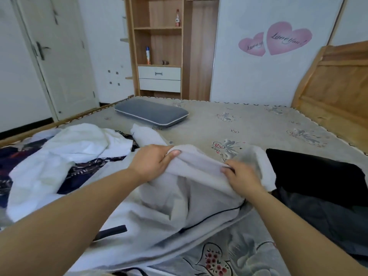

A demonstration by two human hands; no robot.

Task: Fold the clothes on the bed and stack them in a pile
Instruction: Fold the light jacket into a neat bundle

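**Two hands grip a grey garment on the bed**

Both hands hold the same light grey garment [179, 206], which lies across the near middle of the bed [258, 124] and has thin dark piping along a seam. The left hand [153, 162] has its fingers curled over a raised fold of the fabric, thumb pressed on top. The right hand [242, 178] pinches the same fold further right, fingers tucked into the cloth. The fold stands lifted off the floral mattress cover between them.

To the left lies a rumpled white garment [65, 154] on top of a dark patterned cloth [18, 156]. To the right, just beside the grey garment, sits a black garment [318, 174], with a dark grey one [326, 222] nearer.

A grey pillow [151, 112] rests at the far side of the bed. On the far wall two pink heart stickers [278, 39] carry script; the larger reads "Love You!", while the smaller is partly covered and cannot be read in full. An open wooden shelf unit [159, 46] holds two bottles whose labels are too small to read.
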